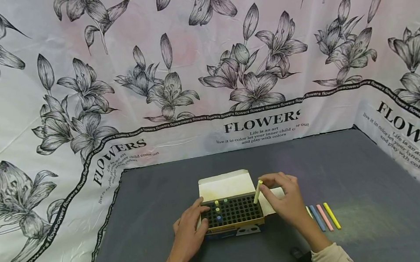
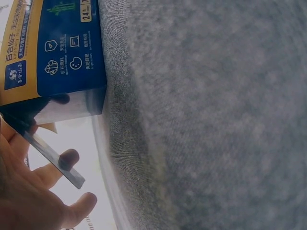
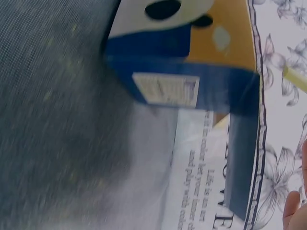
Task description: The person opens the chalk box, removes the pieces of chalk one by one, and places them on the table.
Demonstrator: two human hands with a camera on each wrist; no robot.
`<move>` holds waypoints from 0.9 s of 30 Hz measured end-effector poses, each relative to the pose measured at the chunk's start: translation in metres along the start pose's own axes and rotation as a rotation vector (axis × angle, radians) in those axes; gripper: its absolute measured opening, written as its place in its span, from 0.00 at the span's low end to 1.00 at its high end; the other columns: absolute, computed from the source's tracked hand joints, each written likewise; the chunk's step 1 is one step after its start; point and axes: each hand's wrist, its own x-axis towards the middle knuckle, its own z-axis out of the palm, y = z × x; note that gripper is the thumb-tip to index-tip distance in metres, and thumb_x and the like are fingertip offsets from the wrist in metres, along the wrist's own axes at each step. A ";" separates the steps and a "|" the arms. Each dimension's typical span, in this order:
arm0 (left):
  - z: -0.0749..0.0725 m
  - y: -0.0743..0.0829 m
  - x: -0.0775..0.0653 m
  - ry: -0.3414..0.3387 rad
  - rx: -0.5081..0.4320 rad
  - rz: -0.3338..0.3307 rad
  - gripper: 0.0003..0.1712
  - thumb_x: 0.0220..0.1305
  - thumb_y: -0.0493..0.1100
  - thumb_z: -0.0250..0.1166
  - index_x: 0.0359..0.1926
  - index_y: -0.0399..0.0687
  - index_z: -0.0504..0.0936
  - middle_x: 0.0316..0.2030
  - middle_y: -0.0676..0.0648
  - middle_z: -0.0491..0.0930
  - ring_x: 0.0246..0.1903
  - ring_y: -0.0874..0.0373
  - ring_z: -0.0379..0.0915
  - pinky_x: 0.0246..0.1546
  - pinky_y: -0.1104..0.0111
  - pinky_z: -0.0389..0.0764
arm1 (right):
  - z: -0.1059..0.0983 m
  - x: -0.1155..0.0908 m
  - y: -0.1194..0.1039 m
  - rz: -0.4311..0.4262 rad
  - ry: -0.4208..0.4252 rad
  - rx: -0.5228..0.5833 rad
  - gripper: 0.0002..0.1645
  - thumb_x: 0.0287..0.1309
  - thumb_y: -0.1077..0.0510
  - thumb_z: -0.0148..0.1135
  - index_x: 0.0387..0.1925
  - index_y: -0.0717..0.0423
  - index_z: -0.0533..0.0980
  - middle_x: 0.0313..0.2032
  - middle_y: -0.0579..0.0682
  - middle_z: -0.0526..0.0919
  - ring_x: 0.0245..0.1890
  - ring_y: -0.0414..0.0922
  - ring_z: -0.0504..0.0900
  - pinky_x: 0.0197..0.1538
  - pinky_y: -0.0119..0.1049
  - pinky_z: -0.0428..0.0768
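Observation:
A chalk box (image 1: 234, 226) with a black grid of holes stands with its lid (image 1: 226, 184) folded back. Several chalk sticks, among them a blue one (image 1: 219, 219), show in the grid's left part. My right hand (image 1: 288, 198) pinches a yellow chalk stick (image 1: 258, 192), tilted, its lower end at the grid's right edge. In the right wrist view that chalk (image 3: 296, 79) is at the right border. At the box's left end rests my left hand (image 1: 189, 231), its fingers spread along the side flap (image 2: 53, 155) and grid edge.
To the right of the box, a blue chalk stick (image 1: 318, 218), a pink one (image 1: 325, 217) and a yellow one (image 1: 332, 216) lie side by side, with a pale one partly hidden. Flower-printed cloth (image 1: 195, 137) borders the grey table (image 1: 154, 191). Near the right wrist is a dark object (image 1: 301, 257).

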 end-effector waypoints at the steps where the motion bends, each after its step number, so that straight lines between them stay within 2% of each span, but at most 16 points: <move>1: 0.000 0.000 0.000 -0.001 -0.001 -0.001 0.18 0.75 0.45 0.55 0.60 0.65 0.80 0.75 0.56 0.65 0.73 0.45 0.63 0.60 0.34 0.59 | -0.003 -0.001 0.002 0.009 0.004 0.000 0.15 0.54 0.71 0.71 0.43 0.55 0.84 0.32 0.47 0.87 0.35 0.37 0.80 0.61 0.39 0.58; 6: 0.000 0.001 0.000 -0.008 -0.002 -0.005 0.18 0.75 0.45 0.55 0.60 0.65 0.80 0.75 0.56 0.65 0.73 0.45 0.63 0.60 0.34 0.59 | -0.018 -0.004 0.010 0.019 0.048 -0.017 0.16 0.53 0.73 0.70 0.42 0.55 0.85 0.28 0.48 0.85 0.34 0.35 0.77 0.59 0.39 0.58; 15: 0.000 0.000 0.001 -0.005 0.001 -0.014 0.17 0.75 0.46 0.55 0.60 0.65 0.80 0.76 0.56 0.65 0.73 0.45 0.63 0.61 0.34 0.58 | -0.050 -0.011 0.026 0.021 0.110 -0.070 0.17 0.49 0.76 0.70 0.41 0.60 0.85 0.27 0.51 0.84 0.35 0.30 0.75 0.60 0.33 0.56; 20: 0.000 0.000 0.000 -0.012 -0.002 -0.019 0.17 0.75 0.46 0.55 0.60 0.65 0.80 0.76 0.56 0.65 0.73 0.45 0.62 0.62 0.34 0.58 | -0.069 -0.018 0.042 -0.028 0.142 -0.102 0.19 0.46 0.79 0.69 0.40 0.62 0.85 0.25 0.52 0.84 0.32 0.29 0.75 0.60 0.30 0.61; 23: -0.001 0.001 0.000 -0.014 -0.008 -0.025 0.17 0.76 0.47 0.55 0.60 0.65 0.80 0.76 0.57 0.65 0.74 0.45 0.62 0.62 0.34 0.58 | -0.081 -0.022 0.048 -0.055 0.151 -0.131 0.19 0.45 0.79 0.68 0.40 0.64 0.86 0.24 0.53 0.84 0.30 0.30 0.76 0.54 0.27 0.67; 27: -0.001 0.001 0.000 -0.012 -0.009 -0.036 0.17 0.75 0.47 0.55 0.60 0.66 0.80 0.76 0.58 0.64 0.74 0.47 0.62 0.63 0.35 0.57 | -0.097 -0.028 0.056 -0.032 0.158 -0.196 0.17 0.47 0.78 0.69 0.41 0.65 0.86 0.25 0.52 0.84 0.31 0.26 0.74 0.47 0.24 0.67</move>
